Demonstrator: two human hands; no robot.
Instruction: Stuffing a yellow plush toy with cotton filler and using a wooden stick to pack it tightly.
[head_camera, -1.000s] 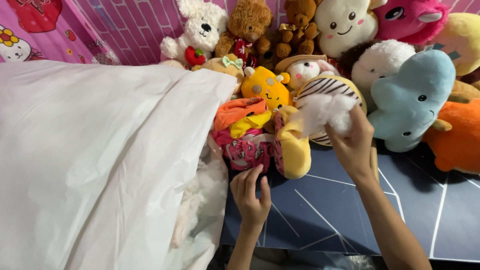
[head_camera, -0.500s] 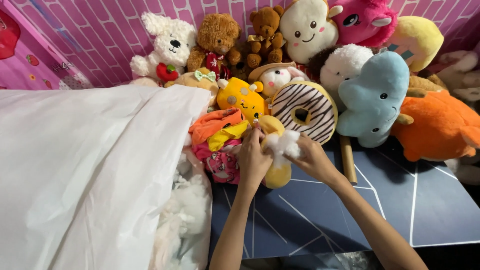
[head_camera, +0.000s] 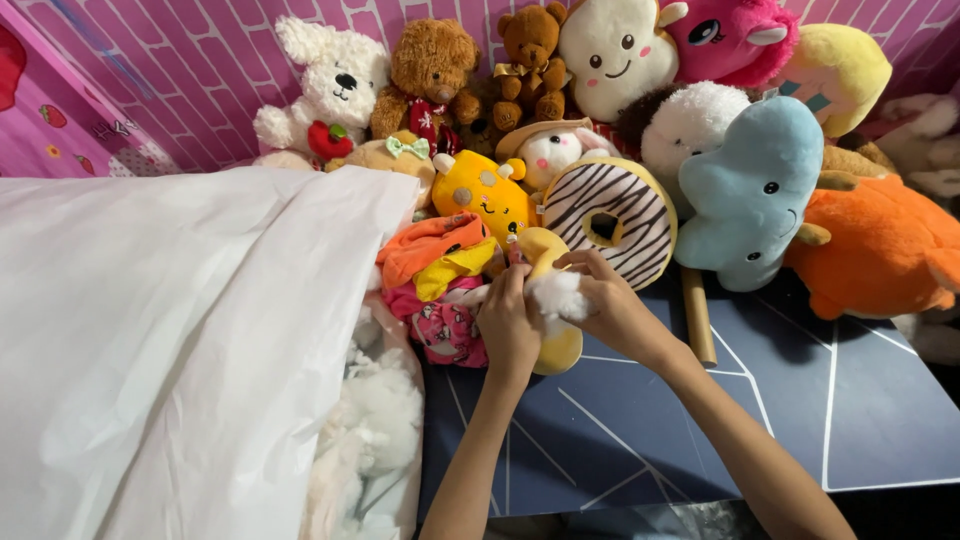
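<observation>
My left hand (head_camera: 507, 325) grips a small yellow plush toy (head_camera: 556, 348) lying on the dark blue tabletop (head_camera: 640, 430). My right hand (head_camera: 612, 305) pinches a tuft of white stuffing (head_camera: 556, 294) against the toy's upper side, right beside the left fingers. A pile of orange, yellow and pink fabric pieces (head_camera: 440, 285) lies just left of both hands.
A big white bag (head_camera: 170, 340) fills the left, with loose white stuffing (head_camera: 375, 420) showing at its edge. Plush toys crowd the back: a striped doughnut (head_camera: 610, 215), a blue creature (head_camera: 745, 195), an orange one (head_camera: 880, 250), teddy bears (head_camera: 430, 75), a white dog (head_camera: 325, 85). A cardboard tube (head_camera: 697, 315) lies near.
My right hand came down from the doughnut plush with the white stuffing and met my left hand at the yellow toy. The view shifted, so the toys now sit lower in frame.
</observation>
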